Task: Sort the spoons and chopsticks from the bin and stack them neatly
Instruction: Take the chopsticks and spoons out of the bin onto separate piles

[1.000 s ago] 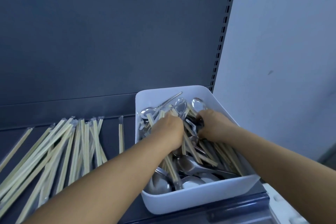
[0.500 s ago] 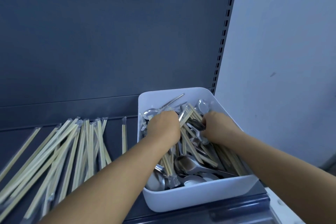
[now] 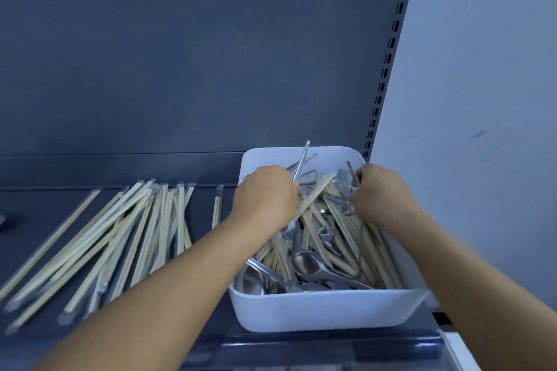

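I see many chopsticks (image 3: 126, 238) laid out, no spoons (image 3: 307, 265) sorted; both hands (image 3: 266, 193) grip utensils in the half-full bin (image 3: 325, 310).

Fingers of the left hand (image 3: 265, 199) and right hand (image 3: 381, 196) hidden behind their knuckles inside the bin (image 3: 325, 313), what each grip encloses unclear, laid-out chopsticks (image 3: 126, 238) blurred and cut off at the left edge, dark object (image 3: 2, 221) at that edge unidentifiable
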